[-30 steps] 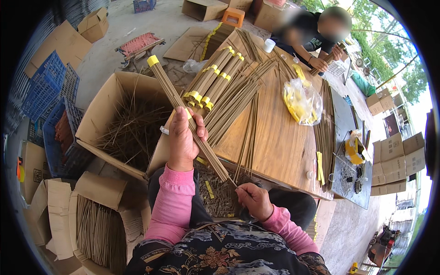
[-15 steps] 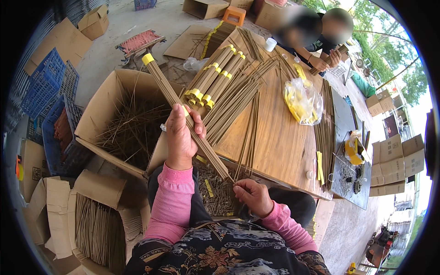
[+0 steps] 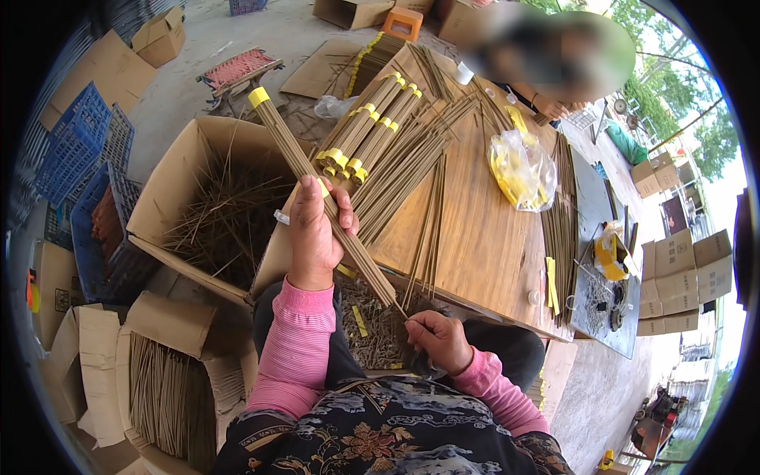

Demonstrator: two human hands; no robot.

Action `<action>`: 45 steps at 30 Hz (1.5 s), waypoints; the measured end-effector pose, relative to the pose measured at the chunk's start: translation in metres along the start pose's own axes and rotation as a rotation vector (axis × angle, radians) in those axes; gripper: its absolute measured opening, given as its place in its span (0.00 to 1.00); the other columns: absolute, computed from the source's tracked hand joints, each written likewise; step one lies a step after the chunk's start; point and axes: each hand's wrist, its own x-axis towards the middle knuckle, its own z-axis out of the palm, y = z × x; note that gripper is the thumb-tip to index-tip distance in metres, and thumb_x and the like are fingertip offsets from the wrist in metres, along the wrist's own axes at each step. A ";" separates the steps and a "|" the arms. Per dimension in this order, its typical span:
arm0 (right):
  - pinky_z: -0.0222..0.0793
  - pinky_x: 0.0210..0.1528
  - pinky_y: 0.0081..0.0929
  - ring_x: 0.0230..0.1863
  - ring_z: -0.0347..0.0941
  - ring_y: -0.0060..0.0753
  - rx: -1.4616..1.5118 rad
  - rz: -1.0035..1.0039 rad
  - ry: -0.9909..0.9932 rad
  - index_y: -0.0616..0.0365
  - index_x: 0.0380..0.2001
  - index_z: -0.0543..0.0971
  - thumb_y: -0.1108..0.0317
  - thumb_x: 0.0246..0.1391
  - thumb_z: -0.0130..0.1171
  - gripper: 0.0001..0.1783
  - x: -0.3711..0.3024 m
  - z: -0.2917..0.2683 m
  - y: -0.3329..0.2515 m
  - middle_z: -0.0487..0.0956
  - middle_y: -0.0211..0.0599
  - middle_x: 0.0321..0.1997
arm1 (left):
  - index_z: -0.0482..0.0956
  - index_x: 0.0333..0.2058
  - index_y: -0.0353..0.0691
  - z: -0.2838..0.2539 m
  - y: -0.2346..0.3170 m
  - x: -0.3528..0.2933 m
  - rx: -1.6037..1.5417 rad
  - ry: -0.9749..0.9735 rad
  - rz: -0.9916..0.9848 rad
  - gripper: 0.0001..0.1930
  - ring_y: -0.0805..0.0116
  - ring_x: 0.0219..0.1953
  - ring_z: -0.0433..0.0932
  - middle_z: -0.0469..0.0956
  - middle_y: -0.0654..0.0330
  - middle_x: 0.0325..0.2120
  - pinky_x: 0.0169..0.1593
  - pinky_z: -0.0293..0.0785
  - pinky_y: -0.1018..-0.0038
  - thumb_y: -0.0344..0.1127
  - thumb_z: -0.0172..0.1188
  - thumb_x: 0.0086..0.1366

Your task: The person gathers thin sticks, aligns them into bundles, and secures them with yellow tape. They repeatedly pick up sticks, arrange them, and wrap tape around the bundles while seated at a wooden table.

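My left hand (image 3: 314, 237) is closed around a bundle of thin brown incense sticks (image 3: 279, 136). The bundle slants from upper left to lower right, with a yellow band round its top end and another yellow patch by my fingers. At its lower end my right hand (image 3: 440, 340) pinches the tip of a single stick (image 3: 400, 308) that juts out past the others. Beyond, on the wooden table (image 3: 483, 245), lies a stack of yellow-banded bundles (image 3: 368, 131). Loose incense sticks (image 3: 404, 178) spread beside it, a few overhanging the near edge.
An open carton (image 3: 150, 214) of tangled sticks stands left of the table; another carton (image 3: 170, 313) holding upright sticks is at lower left. A clear bag (image 3: 538, 178) with yellow strips lies on the table. Across it, a person's hands (image 3: 550, 107) work. Blue crates (image 3: 75, 150) stand far left.
Both my hands keep nearly the same place and grip. The person across the table has leaned forward, with hands lowered. The view has shifted slightly.
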 end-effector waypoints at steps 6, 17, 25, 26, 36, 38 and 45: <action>0.65 0.24 0.15 0.20 0.67 0.14 0.003 -0.015 0.000 0.63 0.32 0.74 0.66 0.54 0.52 0.10 0.001 -0.001 -0.002 0.73 0.27 0.20 | 0.64 0.29 0.44 0.002 -0.002 -0.001 0.024 -0.007 -0.001 0.18 0.76 0.15 0.64 0.68 0.62 0.19 0.18 0.63 0.80 0.54 0.47 0.61; 0.64 0.23 0.13 0.21 0.68 0.14 0.015 -0.061 -0.001 0.63 0.32 0.75 0.65 0.54 0.52 0.11 0.003 -0.005 0.005 0.74 0.27 0.21 | 0.64 0.29 0.44 0.010 -0.011 -0.005 0.058 -0.008 -0.031 0.18 0.76 0.14 0.64 0.67 0.62 0.19 0.17 0.63 0.81 0.54 0.48 0.61; 0.68 0.33 0.22 0.28 0.72 0.23 -0.253 -0.235 0.070 0.63 0.35 0.75 0.61 0.52 0.55 0.15 -0.005 -0.027 0.009 0.75 0.38 0.26 | 0.63 0.30 0.44 0.029 -0.019 -0.022 0.113 -0.068 -0.011 0.17 0.76 0.14 0.65 0.68 0.62 0.19 0.18 0.65 0.79 0.53 0.46 0.62; 0.68 0.33 0.22 0.28 0.72 0.26 -0.258 -0.236 0.149 0.63 0.35 0.75 0.62 0.51 0.57 0.15 -0.003 -0.033 0.008 0.76 0.39 0.27 | 0.63 0.30 0.44 0.032 -0.022 -0.027 0.118 -0.084 0.002 0.16 0.75 0.14 0.66 0.68 0.61 0.19 0.18 0.65 0.79 0.52 0.46 0.63; 0.68 0.38 0.18 0.38 0.70 0.23 0.152 -0.579 -0.001 0.66 0.48 0.67 0.56 0.54 0.53 0.26 0.006 -0.060 -0.115 0.74 0.41 0.41 | 0.61 0.36 0.37 0.079 -0.071 -0.101 0.343 -0.391 0.101 0.19 0.75 0.19 0.68 0.66 0.63 0.18 0.24 0.67 0.82 0.50 0.40 0.65; 0.67 0.37 0.15 0.39 0.69 0.19 0.201 -0.501 -0.107 0.66 0.46 0.69 0.57 0.56 0.50 0.23 -0.004 -0.063 -0.124 0.74 0.36 0.40 | 0.61 0.38 0.36 0.085 -0.072 -0.111 0.372 -0.442 0.153 0.18 0.75 0.20 0.69 0.67 0.62 0.19 0.25 0.67 0.82 0.49 0.41 0.65; 0.65 0.37 0.16 0.33 0.70 0.18 0.269 -0.654 -0.174 0.64 0.38 0.74 0.60 0.58 0.48 0.17 -0.029 -0.065 -0.114 0.75 0.29 0.31 | 0.58 0.47 0.35 0.091 -0.066 -0.135 0.692 -0.561 0.237 0.24 0.74 0.34 0.70 0.69 0.61 0.32 0.37 0.67 0.79 0.49 0.46 0.64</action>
